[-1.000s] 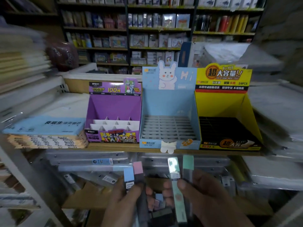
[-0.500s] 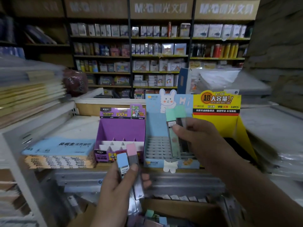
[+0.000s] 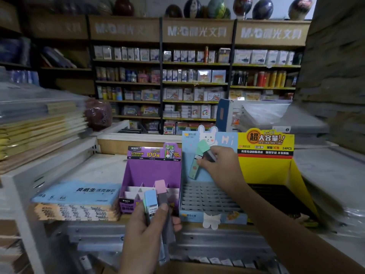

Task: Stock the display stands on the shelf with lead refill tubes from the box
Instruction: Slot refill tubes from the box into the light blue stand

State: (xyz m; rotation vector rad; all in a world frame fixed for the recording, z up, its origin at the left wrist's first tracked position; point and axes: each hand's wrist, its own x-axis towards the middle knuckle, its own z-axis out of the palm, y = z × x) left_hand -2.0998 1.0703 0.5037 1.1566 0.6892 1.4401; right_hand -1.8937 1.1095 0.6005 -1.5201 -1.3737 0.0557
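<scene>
Right hand (image 3: 219,167) pinches green-capped tube (image 3: 194,171), tilted, plus dark tube (image 3: 210,155); blue stand grid (image 3: 207,196) just below fingertips (image 3: 203,164). Left hand (image 3: 146,230) grips blue-capped tube (image 3: 151,202), pink-capped tube (image 3: 163,194). Risk imo: tilted pair jams narrow slot, one slips loose.

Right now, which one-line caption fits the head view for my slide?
Right hand holds a green-capped tube over the blue display stand; left hand grips a blue-capped tube and a pink-capped tube.

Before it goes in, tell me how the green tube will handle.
Probably stiff: the green tube is straight though the right hand pinches only its upper part. Likely light: a pinch carries it. Slim and tall, it may tip outside a slot.
</scene>
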